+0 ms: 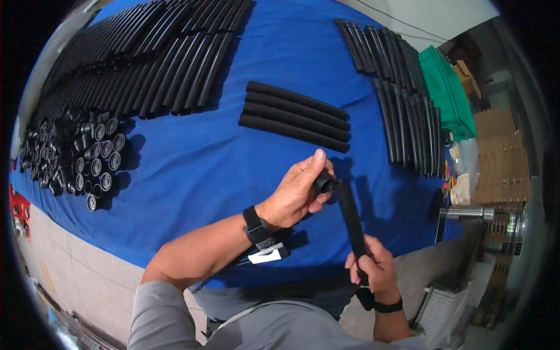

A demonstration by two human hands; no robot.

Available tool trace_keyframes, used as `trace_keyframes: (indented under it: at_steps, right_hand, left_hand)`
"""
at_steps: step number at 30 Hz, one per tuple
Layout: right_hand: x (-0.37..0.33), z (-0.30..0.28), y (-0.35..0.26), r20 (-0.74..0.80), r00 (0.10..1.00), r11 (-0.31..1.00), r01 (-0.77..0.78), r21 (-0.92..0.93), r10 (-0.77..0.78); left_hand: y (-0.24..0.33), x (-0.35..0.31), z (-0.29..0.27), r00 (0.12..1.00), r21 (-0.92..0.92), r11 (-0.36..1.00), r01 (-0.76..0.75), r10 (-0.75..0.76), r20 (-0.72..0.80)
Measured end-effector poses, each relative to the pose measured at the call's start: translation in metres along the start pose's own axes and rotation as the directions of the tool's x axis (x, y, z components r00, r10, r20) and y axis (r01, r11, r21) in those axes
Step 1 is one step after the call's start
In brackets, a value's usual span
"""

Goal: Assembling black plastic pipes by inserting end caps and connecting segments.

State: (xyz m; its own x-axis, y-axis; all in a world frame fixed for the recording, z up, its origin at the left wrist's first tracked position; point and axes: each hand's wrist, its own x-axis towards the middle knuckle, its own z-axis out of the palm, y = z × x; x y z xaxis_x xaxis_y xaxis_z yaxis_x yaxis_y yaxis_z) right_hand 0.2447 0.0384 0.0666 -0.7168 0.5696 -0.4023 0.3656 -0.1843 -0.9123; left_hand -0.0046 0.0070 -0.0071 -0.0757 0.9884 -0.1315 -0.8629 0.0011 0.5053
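Black tube (352,221) slants between the two hands I follow from afar: my right hand (377,266) has its fingers wrapped around the near end, and the far end sits just beside the fingers of my left hand (296,194), where I cannot tell whether it touches the black fitting (324,183) they grip against the thumb. Beyond those fingers lie four black tubes (297,111); well to their left, pale-ringed fittings (96,167) crowd together, any lettering too small for me to read.

Workshop: rows of black tubes (175,73)
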Motion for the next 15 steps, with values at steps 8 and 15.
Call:
trace_keyframes:
  at_steps: [8, 15]
  right_hand:
    - [-0.002, 0.007, -0.001, 0.065, 0.993, 0.990, -0.104, 0.093, 0.098]
    - [-0.006, -0.004, -0.008, 0.111, 0.964, 0.967, -0.250, 0.056, 0.242]
  left_hand:
    - [-0.003, 0.003, -0.002, 0.999, 0.088, 0.996, -0.026, 0.022, 0.048]
    - [-0.001, -0.001, 0.002, 0.996, 0.293, 0.953, -0.080, 0.085, -0.006]
